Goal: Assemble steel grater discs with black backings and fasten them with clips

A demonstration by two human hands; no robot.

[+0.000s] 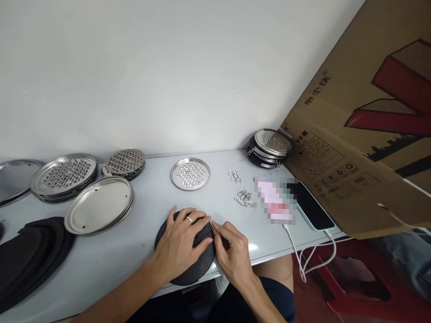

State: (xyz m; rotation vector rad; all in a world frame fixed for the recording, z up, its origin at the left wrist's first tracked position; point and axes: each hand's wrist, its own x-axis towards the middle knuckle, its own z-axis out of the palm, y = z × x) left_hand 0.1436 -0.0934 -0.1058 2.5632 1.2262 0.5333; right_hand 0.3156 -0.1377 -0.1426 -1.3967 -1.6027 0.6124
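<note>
Blk disc (194, 272) has 2 hands (178, 244) (235, 253) at it, 1 w/ ring (189, 219).

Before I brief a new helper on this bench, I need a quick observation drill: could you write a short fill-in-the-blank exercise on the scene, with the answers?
1. The left hand, spread over a round dark disc, wears a ____ on one finger.
2. Beyond the right hand, small metal rings lie to the picture's ____ of the lone grater plate.
3. The dark-screened phone has a cable coloured ____.
4. The big printed box is made of ____.

Missing words: ring; right; white; cardboard.
</note>
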